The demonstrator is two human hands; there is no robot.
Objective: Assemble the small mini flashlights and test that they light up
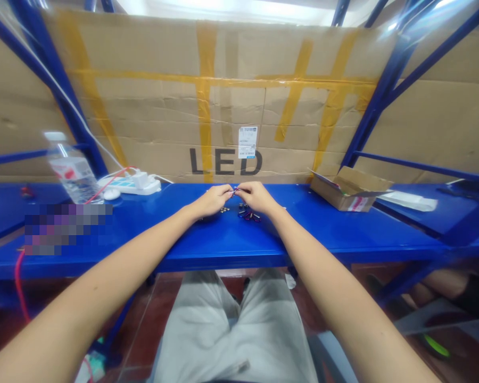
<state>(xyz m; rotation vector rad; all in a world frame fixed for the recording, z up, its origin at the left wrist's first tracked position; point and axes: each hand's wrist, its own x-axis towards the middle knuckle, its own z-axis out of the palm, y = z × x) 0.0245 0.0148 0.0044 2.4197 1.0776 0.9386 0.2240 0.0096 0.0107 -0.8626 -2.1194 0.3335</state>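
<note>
My left hand point(213, 200) and my right hand point(259, 197) meet over the blue table, fingertips pinched together. Between them shows a small, dark purplish piece point(235, 191), mostly covered by the fingers and too small to name. Both hands seem to grip it, the right from its side and the left at the other end. Just below my right hand lies a little pile of shiny purple, dark and silver metal pieces point(249, 214). Several tiny gold-coloured parts point(224, 209) lie beside my left hand.
A blue metal table point(223, 239) spans the view, backed by a taped cardboard sheet point(159, 117). To the left stand a water bottle point(74, 170) and a white power strip point(138, 183). An open cardboard box point(347, 190) sits right. Another person's leg point(439, 284) shows at far right.
</note>
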